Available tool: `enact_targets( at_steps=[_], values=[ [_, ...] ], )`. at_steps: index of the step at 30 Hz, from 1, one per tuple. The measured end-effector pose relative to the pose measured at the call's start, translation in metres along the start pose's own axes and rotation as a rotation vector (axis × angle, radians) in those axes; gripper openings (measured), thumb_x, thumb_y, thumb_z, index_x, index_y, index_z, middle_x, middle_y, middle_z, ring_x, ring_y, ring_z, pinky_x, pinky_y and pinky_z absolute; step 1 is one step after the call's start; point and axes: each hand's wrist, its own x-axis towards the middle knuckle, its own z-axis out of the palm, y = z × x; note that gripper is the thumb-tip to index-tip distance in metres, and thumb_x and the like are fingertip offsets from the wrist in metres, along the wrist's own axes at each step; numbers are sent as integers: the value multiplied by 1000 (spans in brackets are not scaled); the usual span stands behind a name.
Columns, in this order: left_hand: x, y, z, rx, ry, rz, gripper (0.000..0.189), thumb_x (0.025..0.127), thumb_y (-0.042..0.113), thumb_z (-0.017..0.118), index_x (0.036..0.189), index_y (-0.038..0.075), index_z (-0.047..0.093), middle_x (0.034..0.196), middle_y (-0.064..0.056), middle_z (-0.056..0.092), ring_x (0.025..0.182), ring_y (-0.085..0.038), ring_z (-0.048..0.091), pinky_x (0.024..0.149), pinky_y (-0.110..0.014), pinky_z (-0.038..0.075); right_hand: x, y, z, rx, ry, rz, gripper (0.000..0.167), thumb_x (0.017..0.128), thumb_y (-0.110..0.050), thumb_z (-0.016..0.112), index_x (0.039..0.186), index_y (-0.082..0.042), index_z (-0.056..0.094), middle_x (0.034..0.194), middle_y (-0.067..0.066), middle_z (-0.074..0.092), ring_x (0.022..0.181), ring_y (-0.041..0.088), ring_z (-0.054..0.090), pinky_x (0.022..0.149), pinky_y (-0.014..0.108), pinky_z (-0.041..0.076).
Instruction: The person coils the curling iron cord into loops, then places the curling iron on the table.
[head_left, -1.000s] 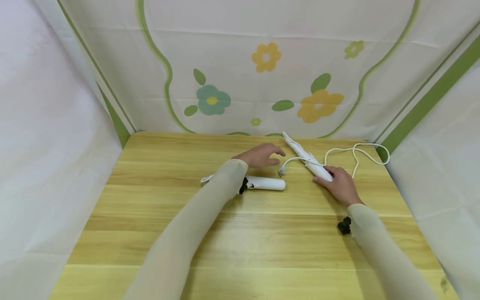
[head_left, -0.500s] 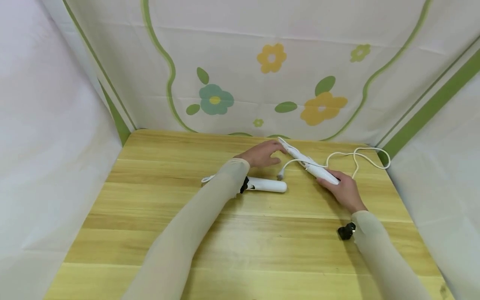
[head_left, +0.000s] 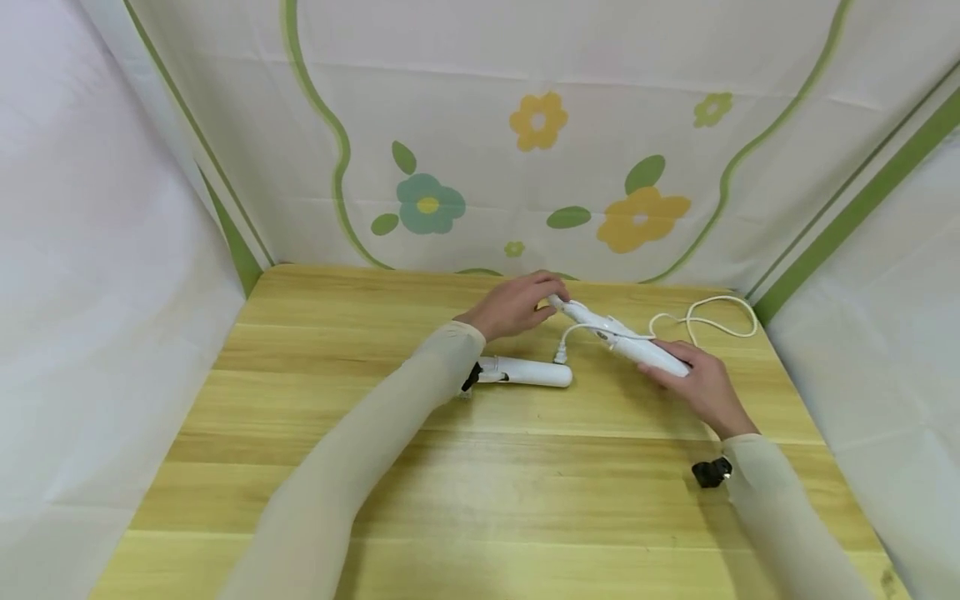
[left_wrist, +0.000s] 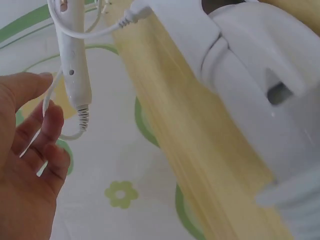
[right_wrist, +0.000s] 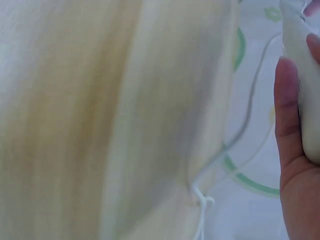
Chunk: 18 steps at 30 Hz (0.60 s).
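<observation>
My right hand (head_left: pixel 705 383) grips the thick rounded end of a white hair iron (head_left: pixel 648 354), its thumb along the side in the right wrist view. The iron slants up-left over the table, and its white cord loops across the body. My left hand (head_left: pixel 513 306) is at the iron's thin cord end. In the left wrist view, the left thumb and bent fingers (left_wrist: pixel 50 122) stand apart around the cord, near the handle (left_wrist: pixel 75 75). A second white hair iron (head_left: pixel 532 372) lies on the table below the left hand, partly hidden by the sleeve.
A white plug (head_left: pixel 560 353) hangs from the cord beside the lying iron. More cord (head_left: pixel 723 317) trails toward the table's back right corner. Flowered cloth walls (head_left: pixel 465 117) stand behind and beside the wooden table (head_left: pixel 510 500).
My left hand has come to the thin end of the held iron, where there was a gap before. The right hand has moved slightly right and nearer, with the iron and trailing cord following.
</observation>
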Motion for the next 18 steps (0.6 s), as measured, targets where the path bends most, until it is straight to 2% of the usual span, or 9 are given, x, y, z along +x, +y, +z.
enact_targets(
  at_steps=[3, 6, 10, 12, 14, 18],
  values=[
    [-9, 5, -10, 51, 45, -14, 27, 114, 23, 62, 140, 20, 68, 140, 3, 71, 127, -18, 68, 103, -36, 57, -3, -9, -4, 11, -16, -48, 51, 94, -26, 90, 141, -15, 75, 109, -18, 72, 77, 5, 71, 76, 16, 50],
    [-20, 10, -19, 75, 67, -31, 27, 115, 25, 60, 140, 21, 69, 134, 4, 75, 125, -14, 68, 102, -36, 57, -6, -18, -8, 34, -45, -72, 51, 95, -23, 89, 142, -13, 74, 117, -20, 70, 75, 8, 74, 73, 19, 55],
    [-33, 16, -29, 42, 95, -34, 28, 116, 26, 58, 139, 20, 73, 132, 3, 75, 119, -14, 70, 101, -35, 57, -10, -28, -11, 65, -72, -79, 51, 96, -21, 87, 144, -12, 72, 119, -21, 68, 75, 13, 75, 70, 24, 59],
    [-38, 17, -31, -28, 115, -41, 29, 116, 26, 57, 138, 18, 74, 131, 2, 75, 112, -14, 70, 97, -34, 56, -12, -31, -12, 88, -87, -77, 51, 97, -20, 86, 145, -11, 71, 119, -21, 67, 75, 18, 76, 68, 28, 62],
    [-44, 17, -33, -161, 130, -67, 30, 117, 24, 55, 139, 17, 74, 130, 2, 74, 107, -12, 68, 94, -31, 54, -14, -34, -12, 100, -102, -73, 51, 98, -20, 86, 145, -9, 71, 119, -22, 67, 76, 23, 77, 68, 32, 63],
    [-54, 13, -38, -553, 141, -178, 32, 118, 24, 50, 142, 20, 72, 127, -2, 71, 83, -10, 58, 71, -26, 48, -15, -38, -12, 104, -134, -57, 51, 99, -22, 84, 146, -8, 70, 129, -10, 68, 78, 27, 77, 68, 36, 64]
  ],
)
